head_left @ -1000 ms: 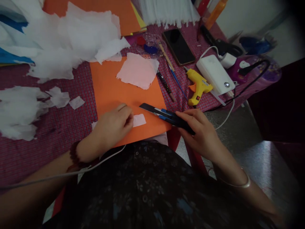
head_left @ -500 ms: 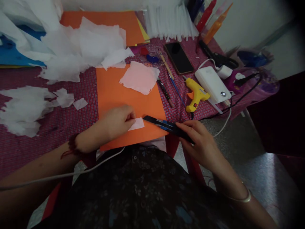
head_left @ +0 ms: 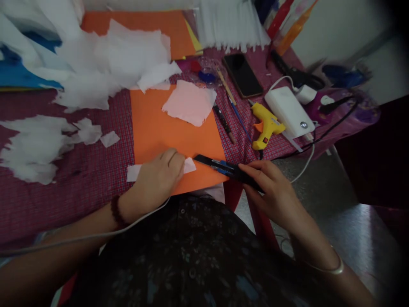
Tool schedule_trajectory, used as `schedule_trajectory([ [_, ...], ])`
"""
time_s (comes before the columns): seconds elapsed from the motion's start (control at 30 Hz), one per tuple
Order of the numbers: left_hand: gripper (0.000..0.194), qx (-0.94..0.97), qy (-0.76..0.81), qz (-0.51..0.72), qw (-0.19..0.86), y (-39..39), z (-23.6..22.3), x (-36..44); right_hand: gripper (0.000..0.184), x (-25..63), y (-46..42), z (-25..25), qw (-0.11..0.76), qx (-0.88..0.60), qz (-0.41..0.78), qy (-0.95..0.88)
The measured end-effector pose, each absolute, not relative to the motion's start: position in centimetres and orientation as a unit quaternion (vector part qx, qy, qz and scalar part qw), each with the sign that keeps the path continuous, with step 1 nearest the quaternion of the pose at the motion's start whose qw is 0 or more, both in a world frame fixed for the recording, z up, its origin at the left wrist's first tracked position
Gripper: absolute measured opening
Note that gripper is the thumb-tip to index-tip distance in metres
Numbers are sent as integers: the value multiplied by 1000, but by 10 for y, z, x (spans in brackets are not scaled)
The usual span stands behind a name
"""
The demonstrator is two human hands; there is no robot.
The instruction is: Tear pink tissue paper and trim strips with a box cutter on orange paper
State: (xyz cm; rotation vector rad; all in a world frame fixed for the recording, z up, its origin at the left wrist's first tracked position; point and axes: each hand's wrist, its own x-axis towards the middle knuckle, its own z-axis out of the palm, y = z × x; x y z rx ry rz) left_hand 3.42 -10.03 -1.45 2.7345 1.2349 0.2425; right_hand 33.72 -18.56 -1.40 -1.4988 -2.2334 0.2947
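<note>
A narrow white paper strip [head_left: 133, 172] lies across the lower part of an orange sheet [head_left: 159, 132]. My left hand [head_left: 162, 177] rests over the strip's middle with its fingers curled down on it, so both ends show on either side. My right hand [head_left: 273, 189] is closed around the black handle of a utility knife [head_left: 225, 167] with blue parts. Its extended blade points left, and the tip is close to the strip's right end; whether it touches cannot be made out. A torn pale pink paper piece [head_left: 190, 103] lies higher on the orange sheet.
Torn white paper heaps [head_left: 35, 145] cover the left side. To the right are a pen [head_left: 224, 124], a yellow glue gun [head_left: 266, 124], a phone [head_left: 242, 76], a white power bank [head_left: 287, 111] and black scissors [head_left: 297, 72]. A white cable [head_left: 128, 230] crosses my left forearm.
My left hand shifted from the strip's right part to its middle, uncovering the left end. The knife's blade came down and closer to the strip's right end. The camera view moved slightly.
</note>
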Motion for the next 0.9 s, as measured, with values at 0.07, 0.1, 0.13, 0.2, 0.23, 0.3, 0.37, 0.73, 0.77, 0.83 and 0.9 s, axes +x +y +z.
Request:
schedule_trajectory([
  [0.07, 22, 917, 383, 104, 41, -101, -19, 30, 56, 336, -185, -12, 227, -539, 105, -804],
  [0.1, 22, 919, 377, 114, 28, -101, -20, 29, 56, 336, -185, -11, 233, -538, 105, -803],
  [0.13, 22, 918, 377, 121, 16, -101, -22, 28, 57, 335, -185, -10, 238, -536, 106, -803],
  [0.2, 22, 915, 384, 125, 1, -102, -23, 25, 57, 335, -186, -7, 240, -531, 109, -805],
  [0.23, 22, 914, 386, 125, -2, -102, -24, 25, 57, 335, -186, -7, 238, -528, 109, -808],
  [0.3, 22, 916, 380, 127, -2, -103, -24, 24, 56, 336, -187, -5, 228, -518, 110, -817],
  [0.37, 22, 921, 364, 138, 2, -103, -24, 23, 56, 338, -189, -5, 217, -511, 110, -824],
  [0.73, 29, 943, 302, 138, -11, -100, -21, 22, 49, 340, -190, -1, 209, -515, 100, -825],
  [0.77, 28, 942, 302, 145, -8, -100, -22, 21, 47, 340, -189, -2, 206, -511, 93, -829],
  [0.83, 25, 937, 312, 155, 6, -99, -23, 21, 43, 339, -187, -4, 202, -507, 80, -834],
  [0.9, 22, 930, 328, 166, 27, -99, -24, 21, 42, 340, -186, -6, 202, -505, 81, -836],
])
